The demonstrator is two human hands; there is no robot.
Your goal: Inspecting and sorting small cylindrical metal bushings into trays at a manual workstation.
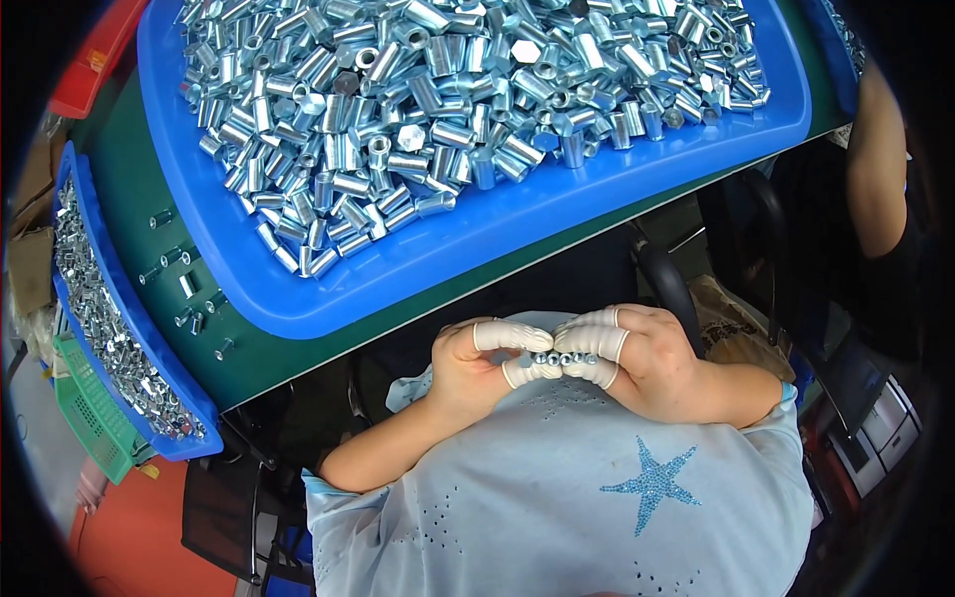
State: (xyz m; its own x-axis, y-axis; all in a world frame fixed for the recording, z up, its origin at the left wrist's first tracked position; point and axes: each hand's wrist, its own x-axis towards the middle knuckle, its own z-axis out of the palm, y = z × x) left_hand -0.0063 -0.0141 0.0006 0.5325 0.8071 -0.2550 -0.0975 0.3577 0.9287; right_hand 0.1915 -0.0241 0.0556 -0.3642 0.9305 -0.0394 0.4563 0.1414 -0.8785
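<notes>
My left hand (468, 370) and my right hand (652, 353) meet in front of my chest, white finger cots on the thumbs and fingers. Pinched between them is a short row of several small silvery rivet nuts (565, 358), their round open ends showing side by side. Fingertips of both hands press on the row from above and the thumbs from below, so the nuts' bodies are mostly hidden. Beyond my hands, a large blue tray (298, 323) holds a heap of similar shiny metal rivet nuts (438, 99).
The tray stands on a green table (264, 363), where several loose rivet nuts (188, 287) lie at the left. A second blue tray (184, 443) of small metal parts is at the left edge, near a green basket (95, 418). Another person's arm (875, 159) appears at the right.
</notes>
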